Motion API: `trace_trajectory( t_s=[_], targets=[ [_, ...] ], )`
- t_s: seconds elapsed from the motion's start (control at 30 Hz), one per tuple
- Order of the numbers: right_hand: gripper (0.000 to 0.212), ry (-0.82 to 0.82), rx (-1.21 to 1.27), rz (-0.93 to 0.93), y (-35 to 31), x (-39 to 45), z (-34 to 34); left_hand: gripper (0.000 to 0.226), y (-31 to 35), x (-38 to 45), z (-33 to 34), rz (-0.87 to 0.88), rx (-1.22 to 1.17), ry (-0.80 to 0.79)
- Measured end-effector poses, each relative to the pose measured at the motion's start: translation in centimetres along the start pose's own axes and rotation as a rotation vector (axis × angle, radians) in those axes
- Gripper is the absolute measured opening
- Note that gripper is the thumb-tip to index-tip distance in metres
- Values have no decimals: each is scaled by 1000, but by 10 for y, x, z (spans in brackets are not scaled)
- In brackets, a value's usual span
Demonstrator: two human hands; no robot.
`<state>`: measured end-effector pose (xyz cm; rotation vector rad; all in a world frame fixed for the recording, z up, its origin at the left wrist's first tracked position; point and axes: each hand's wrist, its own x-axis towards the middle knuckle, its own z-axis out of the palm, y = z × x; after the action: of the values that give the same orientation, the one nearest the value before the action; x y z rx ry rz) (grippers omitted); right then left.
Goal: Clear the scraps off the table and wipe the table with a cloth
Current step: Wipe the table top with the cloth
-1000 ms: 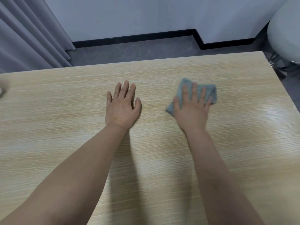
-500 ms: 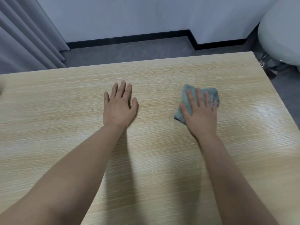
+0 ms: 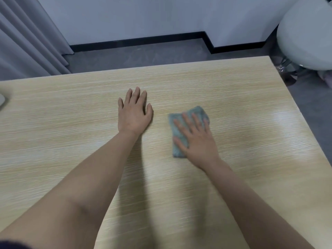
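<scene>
The cloth [image 3: 186,131] is being pressed flat on the table [image 3: 251,133] by the right hand [image 3: 196,141], whose fingers [image 3: 186,121] are being kept straight and spread over it, gripping nothing; just beside the cloth, toward the curtain [image 3: 27,42], the left hand [image 3: 133,114] is being rested palm-down with fingers released. No scraps are being seen near the cloth, so the wiping step is judged to be in hand. Next, the cloth is probably being called on to be swept, under steady pressure, over the unwiped areas around it.
</scene>
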<state>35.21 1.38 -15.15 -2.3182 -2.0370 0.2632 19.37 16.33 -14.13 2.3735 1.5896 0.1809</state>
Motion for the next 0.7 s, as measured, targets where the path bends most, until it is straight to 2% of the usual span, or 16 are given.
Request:
trace_trajectory(
  t_s=[0.17,0.3,0.37,0.5,0.6,0.67,0.7],
  targets=[
    [61,13,16,356,66,13,-12,52,-3,-2,1,21,-8,6],
    [57,13,42,522,44,15,-12,54,-4,-6,1,45,16,-27],
    [58,15,32,437,15,8,-6,55,-4,-11,-1,54,36,-77],
    [61,-5,13,106,-40,-35,7,55,-5,-43,-5,65,86,-143],
    [58,-60,13,-66,-47,-62,9,56,-4,-83,-7,72,88,-181],
    [61,-78,14,-89,-27,-64,3,56,-2,-110,-9,66,75,-212],
    [65,-77,13,-44,-14,-63,0,56,0,-123,-9,63,71,-225]
  ],
)
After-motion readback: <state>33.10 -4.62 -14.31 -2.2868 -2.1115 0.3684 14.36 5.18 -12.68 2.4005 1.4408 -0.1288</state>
